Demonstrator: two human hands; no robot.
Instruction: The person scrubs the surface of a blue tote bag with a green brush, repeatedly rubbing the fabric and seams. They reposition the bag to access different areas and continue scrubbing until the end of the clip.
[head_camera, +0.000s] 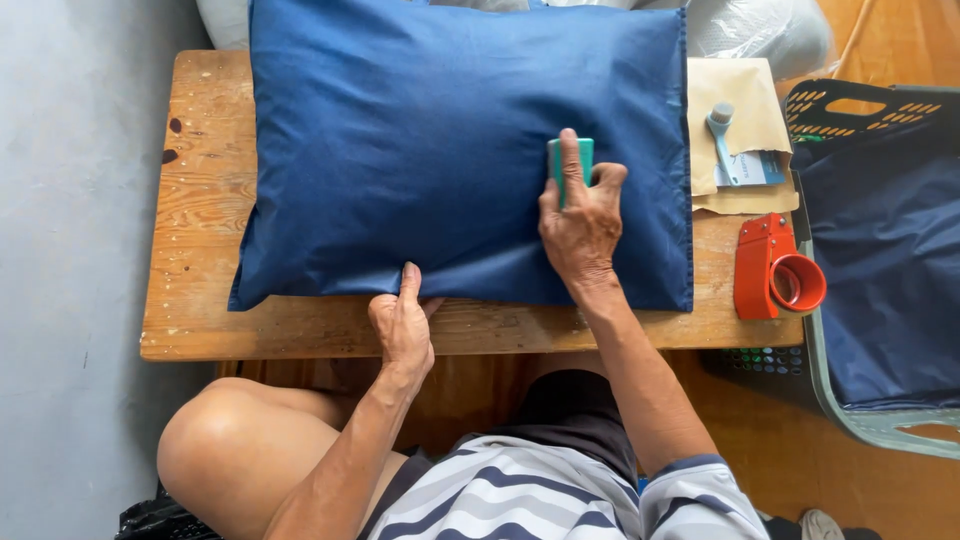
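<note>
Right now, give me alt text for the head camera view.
A dark blue pillow lies on a wooden table; the right hand presses a small teal block onto it while the left hand pinches its near edge. A red tape dispenser sits beside it.

navy pillow (440, 150), teal block (570, 158)

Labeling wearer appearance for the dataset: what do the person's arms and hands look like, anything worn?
Both hands bare: left hand, right hand, no gloves, rings or watch visible. Forearms bare too. The right arm shows a short sleeve ending above the elbow, grey-and-white stripes with a dark blue edge. The left sleeve isn't clearly visible.
</note>
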